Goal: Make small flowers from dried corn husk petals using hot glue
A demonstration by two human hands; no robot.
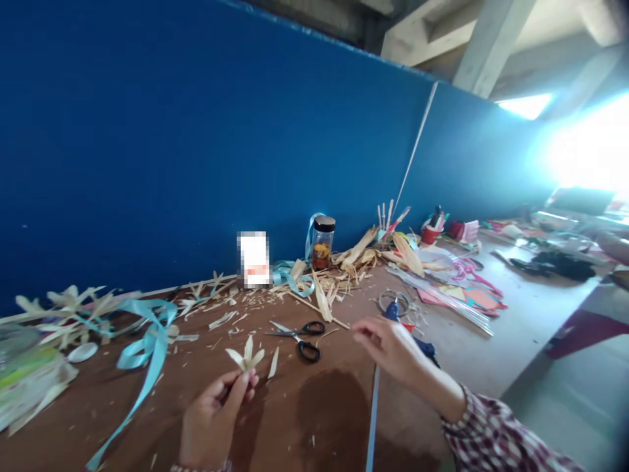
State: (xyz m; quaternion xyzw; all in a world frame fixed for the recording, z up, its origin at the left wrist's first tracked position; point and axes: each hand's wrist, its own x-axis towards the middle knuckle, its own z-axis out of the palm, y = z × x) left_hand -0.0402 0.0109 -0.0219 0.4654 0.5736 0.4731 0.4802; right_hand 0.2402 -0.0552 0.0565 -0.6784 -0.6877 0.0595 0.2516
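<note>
My left hand (221,400) pinches a small pale flower of dried husk petals (248,357) between thumb and fingers. A single loose petal (274,364) lies just right of it on the brown table. Black-handled scissors (299,337) rest beyond the flower, blades partly apart and pointing left. My right hand (393,351) is above the table right of the scissors, its fingers curled; what they hold, if anything, is hidden. Behind that hand is a blue glue gun (393,309), its body partly covered by the hand.
Light-blue ribbon (152,344) trails at the left, near finished husk flowers (78,305). Along the blue wall (196,164) stand a lidded jar (323,242) and dried husks (361,252). Clear glue sticks (464,311), pink scissors (474,275) and a red cup (431,234) are at the right.
</note>
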